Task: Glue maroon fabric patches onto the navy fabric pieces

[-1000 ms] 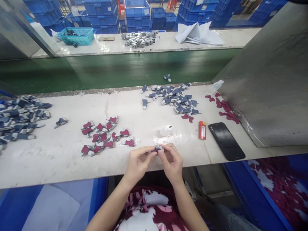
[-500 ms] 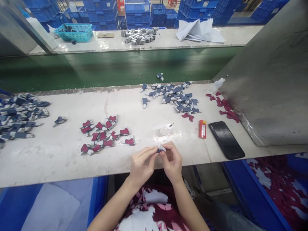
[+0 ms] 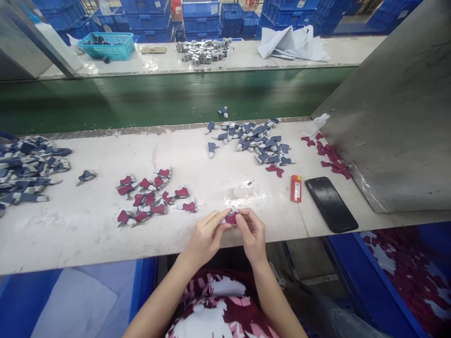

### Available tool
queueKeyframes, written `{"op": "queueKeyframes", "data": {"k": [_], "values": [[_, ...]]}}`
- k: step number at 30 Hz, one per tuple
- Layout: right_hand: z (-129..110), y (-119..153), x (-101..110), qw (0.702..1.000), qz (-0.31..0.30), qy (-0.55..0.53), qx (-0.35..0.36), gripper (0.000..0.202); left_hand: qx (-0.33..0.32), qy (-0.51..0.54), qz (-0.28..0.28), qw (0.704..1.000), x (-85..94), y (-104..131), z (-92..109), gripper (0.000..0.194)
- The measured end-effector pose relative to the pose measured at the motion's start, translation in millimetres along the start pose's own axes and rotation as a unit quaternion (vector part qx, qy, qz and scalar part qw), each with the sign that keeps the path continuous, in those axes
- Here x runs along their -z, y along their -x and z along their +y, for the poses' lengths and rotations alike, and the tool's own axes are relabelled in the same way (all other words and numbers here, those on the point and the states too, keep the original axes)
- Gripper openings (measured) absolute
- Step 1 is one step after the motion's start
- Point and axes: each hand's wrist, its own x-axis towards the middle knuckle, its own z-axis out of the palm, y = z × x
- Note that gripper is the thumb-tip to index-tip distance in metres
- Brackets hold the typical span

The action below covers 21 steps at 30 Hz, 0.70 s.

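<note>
Between the fingertips of both hands is a small grey part with a dark red face [image 3: 231, 218], held just above the front edge of the bench. My left hand [image 3: 207, 234] pinches its left side, and my right hand [image 3: 252, 232] grips its right side with the thumb against the red face. To the left lies a group of similar red-faced parts [image 3: 150, 199]. Just beyond my hands a small clear bottle with a thin tip [image 3: 244, 188] lies on its side. Farther back is a heap of blue-faced parts [image 3: 260, 141].
Right of my hands lie a red lighter [image 3: 296, 188] and a black phone [image 3: 331, 204]. Loose red pieces [image 3: 331, 157] rest by a slanted metal panel [image 3: 398, 108]. More blue-faced parts [image 3: 28, 169] are piled at far left. A green conveyor belt [image 3: 158, 96] runs behind the bench.
The held part has been turned so its red face now shows upward. A single blue-faced part on the green belt has shifted left.
</note>
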Motion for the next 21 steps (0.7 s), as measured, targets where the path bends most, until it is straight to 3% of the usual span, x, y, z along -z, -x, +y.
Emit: {"op": "queueKeyframes", "data": {"k": [8,12,16,19,21], "values": [[7,3,1,0.999,0.002,-0.045,0.004,0.024,0.039,0.032,-0.047,0.998,4.8,0,2,0.035],[8,5,1,0.999,0.001,-0.042,-0.002,0.023,0.137,0.097,-0.021,0.986,3.0,-1,3,0.028],[4,3,1,0.997,-0.045,-0.057,-0.041,0.024,0.273,0.201,-0.004,0.941,8.8,-6,6,0.023],[3,0,2,0.993,-0.057,-0.087,-0.063,0.025,0.301,0.209,-0.044,0.929,17.0,-11,10,0.026],[3,-3,2,0.991,-0.067,-0.098,-0.065,0.027,0.278,0.174,-0.068,0.942,21.9,-15,12,0.024]]}}
